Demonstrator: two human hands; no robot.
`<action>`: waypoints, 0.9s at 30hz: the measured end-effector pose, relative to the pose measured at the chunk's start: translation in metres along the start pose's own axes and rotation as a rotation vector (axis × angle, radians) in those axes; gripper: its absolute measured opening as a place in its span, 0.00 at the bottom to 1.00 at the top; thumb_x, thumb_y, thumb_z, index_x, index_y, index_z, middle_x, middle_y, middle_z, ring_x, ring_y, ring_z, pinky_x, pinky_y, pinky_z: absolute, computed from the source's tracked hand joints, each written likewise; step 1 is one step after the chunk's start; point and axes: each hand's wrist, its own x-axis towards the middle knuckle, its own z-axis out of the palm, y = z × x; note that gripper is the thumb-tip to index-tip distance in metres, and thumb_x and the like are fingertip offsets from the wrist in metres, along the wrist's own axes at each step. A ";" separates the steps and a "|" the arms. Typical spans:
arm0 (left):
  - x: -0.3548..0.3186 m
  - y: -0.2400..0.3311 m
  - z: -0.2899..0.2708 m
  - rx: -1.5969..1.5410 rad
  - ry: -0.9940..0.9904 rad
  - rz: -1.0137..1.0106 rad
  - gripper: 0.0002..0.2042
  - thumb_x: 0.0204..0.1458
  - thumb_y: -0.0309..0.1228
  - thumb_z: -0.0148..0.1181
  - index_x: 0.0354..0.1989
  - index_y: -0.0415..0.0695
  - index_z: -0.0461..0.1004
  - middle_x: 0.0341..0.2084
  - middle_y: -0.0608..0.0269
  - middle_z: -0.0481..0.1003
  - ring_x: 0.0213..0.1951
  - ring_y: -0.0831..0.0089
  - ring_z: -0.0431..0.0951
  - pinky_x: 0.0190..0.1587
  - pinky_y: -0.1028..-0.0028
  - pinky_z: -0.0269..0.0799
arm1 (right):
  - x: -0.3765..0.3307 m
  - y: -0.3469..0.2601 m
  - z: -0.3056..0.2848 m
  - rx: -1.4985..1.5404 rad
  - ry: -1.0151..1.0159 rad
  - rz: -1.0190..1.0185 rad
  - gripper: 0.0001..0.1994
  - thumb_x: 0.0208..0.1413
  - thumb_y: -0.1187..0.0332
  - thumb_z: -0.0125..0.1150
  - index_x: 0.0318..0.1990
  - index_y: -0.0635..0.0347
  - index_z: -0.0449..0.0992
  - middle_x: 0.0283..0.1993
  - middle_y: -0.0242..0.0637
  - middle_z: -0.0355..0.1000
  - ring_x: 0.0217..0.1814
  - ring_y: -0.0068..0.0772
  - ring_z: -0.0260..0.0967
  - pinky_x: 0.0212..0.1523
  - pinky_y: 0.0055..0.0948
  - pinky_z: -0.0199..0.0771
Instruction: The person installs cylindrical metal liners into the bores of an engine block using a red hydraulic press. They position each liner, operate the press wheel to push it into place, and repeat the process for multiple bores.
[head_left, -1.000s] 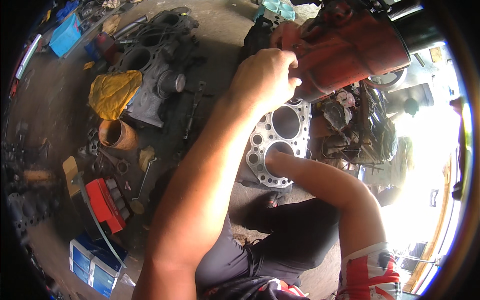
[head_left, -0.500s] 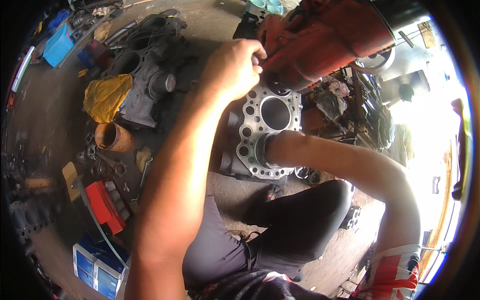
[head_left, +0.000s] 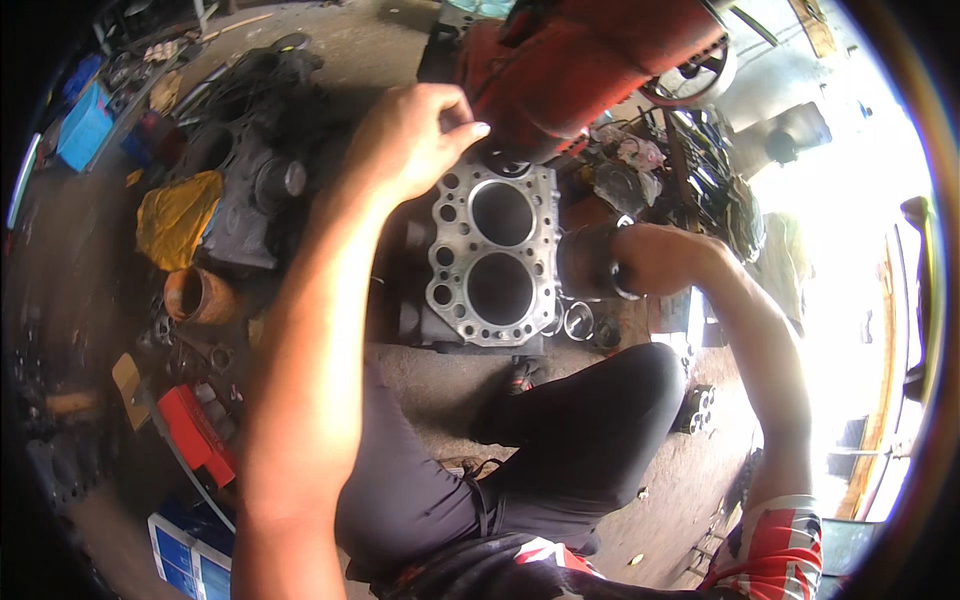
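Observation:
Between my legs and a red machine housing (head_left: 590, 70) sits an engine block (head_left: 475, 300) with a bright, flat top face. Two large round bores open in that face, with several smaller holes around them. My right hand (head_left: 655, 258) is just right of the block, gripping a dark cylinder sleeve (head_left: 588, 262) at its shiny-rimmed end. The sleeve lies sideways, and some of my fingers are hidden in or behind it. Above the block's far left corner, my left hand (head_left: 415, 135) is loosely curled beside the red housing, thumb and forefinger apart with nothing visible between them.
Another engine block (head_left: 235, 240) stands at the left, beside a yellow cloth (head_left: 180, 220) and a rusty can (head_left: 198, 295). A red box (head_left: 197, 430) and a blue-and-white box (head_left: 190, 560) lie nearer. Metal rings (head_left: 578, 320) rest right of the block; scrap parts (head_left: 690, 170) pile beyond.
My right hand has come out of the near bore and moved right, with the sleeve in it. The thumb of my left hand now extends farther. The whole view has shifted slightly.

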 end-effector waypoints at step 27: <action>-0.007 0.041 0.063 0.069 -0.370 -0.159 0.07 0.54 0.21 0.66 0.40 0.35 0.79 0.28 0.64 0.76 0.29 0.81 0.71 0.34 0.78 0.69 | 0.251 0.116 0.255 0.566 0.310 0.222 0.14 0.51 0.67 0.64 0.42 0.67 0.83 0.47 0.55 0.80 0.53 0.48 0.80 0.52 0.44 0.80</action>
